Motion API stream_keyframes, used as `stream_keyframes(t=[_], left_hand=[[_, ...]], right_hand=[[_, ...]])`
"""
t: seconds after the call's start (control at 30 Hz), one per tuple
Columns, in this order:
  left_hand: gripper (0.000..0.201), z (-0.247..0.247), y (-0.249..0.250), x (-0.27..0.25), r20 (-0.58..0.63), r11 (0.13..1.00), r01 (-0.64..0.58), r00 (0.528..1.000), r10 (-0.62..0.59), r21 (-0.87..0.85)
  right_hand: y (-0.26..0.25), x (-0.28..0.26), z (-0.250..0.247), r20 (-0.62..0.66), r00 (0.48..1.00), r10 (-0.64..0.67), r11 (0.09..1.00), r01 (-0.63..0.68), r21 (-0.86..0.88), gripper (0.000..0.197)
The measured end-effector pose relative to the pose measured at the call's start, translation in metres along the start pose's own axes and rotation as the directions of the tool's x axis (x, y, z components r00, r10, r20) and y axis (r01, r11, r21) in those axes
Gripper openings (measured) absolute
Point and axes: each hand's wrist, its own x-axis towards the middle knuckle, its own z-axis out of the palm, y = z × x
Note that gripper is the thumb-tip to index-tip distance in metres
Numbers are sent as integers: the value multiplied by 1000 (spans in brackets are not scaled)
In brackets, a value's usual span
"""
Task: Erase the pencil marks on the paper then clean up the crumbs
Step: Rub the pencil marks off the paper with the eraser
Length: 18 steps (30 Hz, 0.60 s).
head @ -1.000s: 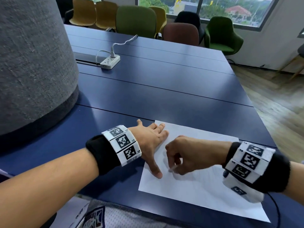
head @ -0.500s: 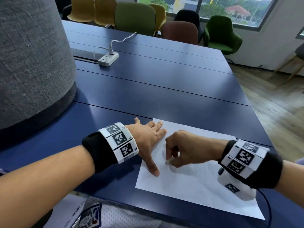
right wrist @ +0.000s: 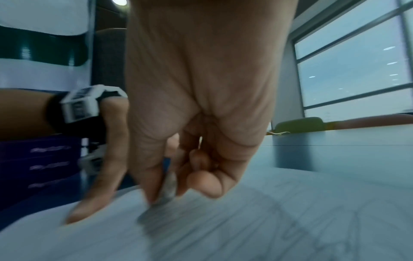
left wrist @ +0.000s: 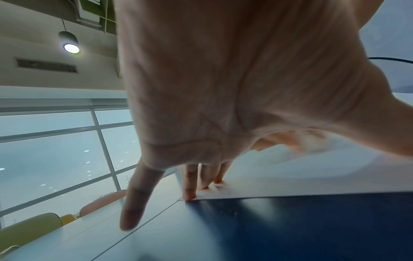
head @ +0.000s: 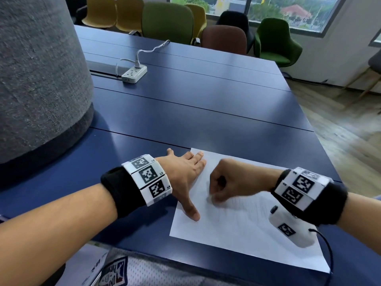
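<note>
Right hand [head: 233, 182]: curled into a fist over the paper [head: 247, 228], thumb and fingers pinching a small pale eraser [right wrist: 168, 185]; tip pressed on the sheet, probably to rub the marks with force.
Eraser: almost hidden in the head view, blurred in the right wrist view; shape not clear.
Left hand [head: 185, 176]: flat and spread on the left edge of the paper, fingers straight, thumb stretched toward the near side; holding nothing, likely placed so to stop the sheet from sliding under the rubbing.
Fingertips [left wrist: 190, 196]: pressed on the far left corner of the paper.
Pencil marks [head: 253, 207]: faint grey lines right of the eraser, not yet erased.
Crumbs: too small to tell.
Paper: lying flat near the front edge of the blue table [head: 195, 112].
Power strip [head: 134, 74]: well apart, far behind the paper.
</note>
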Motion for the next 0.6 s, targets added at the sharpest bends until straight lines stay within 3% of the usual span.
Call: stream_keyframes(t=[0.07, 0.13, 0.33, 0.5, 0.6], left_hand=[[144, 0, -1, -1, -9, 1000, -4, 1000, 4, -19], [144, 0, -1, 0, -14, 1000, -7, 1000, 7, -23], [145, 2, -4, 2, -9, 999, -11, 1000, 11, -30], [144, 1, -2, 1, -23, 1000, -17, 1000, 16, -25], [144, 1, -3, 0, -21, 999, -17, 1000, 16, -29]], right_hand=[[11, 13, -11, -174, 984, 46, 999, -50, -18, 15], [20, 18, -16, -252, 963, 92, 995, -80, 54, 19], [17, 6, -6, -85, 995, 56, 990, -44, 135, 16], [33, 18, -17, -242, 957, 158, 957, -88, 277, 15], [26, 13, -10, -149, 984, 98, 955, -51, 292, 7]])
